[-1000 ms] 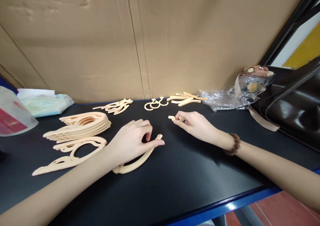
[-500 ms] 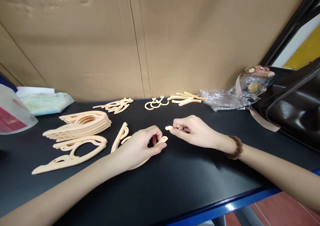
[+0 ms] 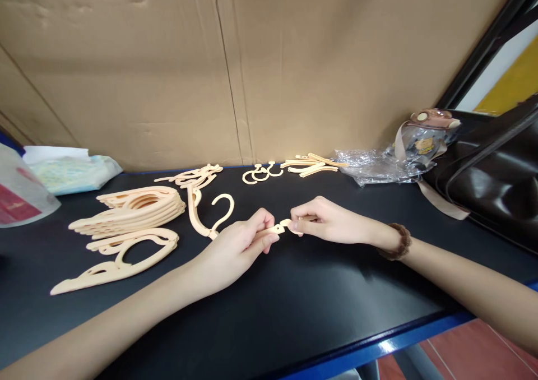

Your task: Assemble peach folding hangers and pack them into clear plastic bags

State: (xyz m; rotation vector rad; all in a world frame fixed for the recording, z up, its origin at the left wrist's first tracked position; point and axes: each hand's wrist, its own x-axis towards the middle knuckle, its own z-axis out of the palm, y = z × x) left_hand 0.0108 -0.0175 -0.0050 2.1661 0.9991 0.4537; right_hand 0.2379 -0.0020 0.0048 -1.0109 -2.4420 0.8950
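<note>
My left hand (image 3: 235,251) is closed on a cream plastic clothes hanger (image 3: 194,214). The hanger's hook and one arm stick out beyond the knuckles, and a flat end with a small hole shows past the thumb. My right hand (image 3: 328,223) pinches a small cream plastic piece (image 3: 286,223) with a rounded end; the fingers cover the rest. That rounded end is right at the holed end of the hanger, perhaps touching it. To the left lies a folded hanger (image 3: 147,268), in front of a stack of similar hangers (image 3: 138,214).
Along the back of the black table (image 3: 260,324) lie loose arm pieces (image 3: 197,175), hooks (image 3: 263,172) and straight strips (image 3: 311,166). Clear plastic wrap (image 3: 370,167), a bottle (image 3: 424,139) and a dark bag (image 3: 491,172) stand right. A wipes pack (image 3: 79,172) and a cup (image 3: 25,195) are left.
The hanger in my left hand has turned, so its hook and arm now point up and away. The small piece in my right hand has come up to the hanger's holed end.
</note>
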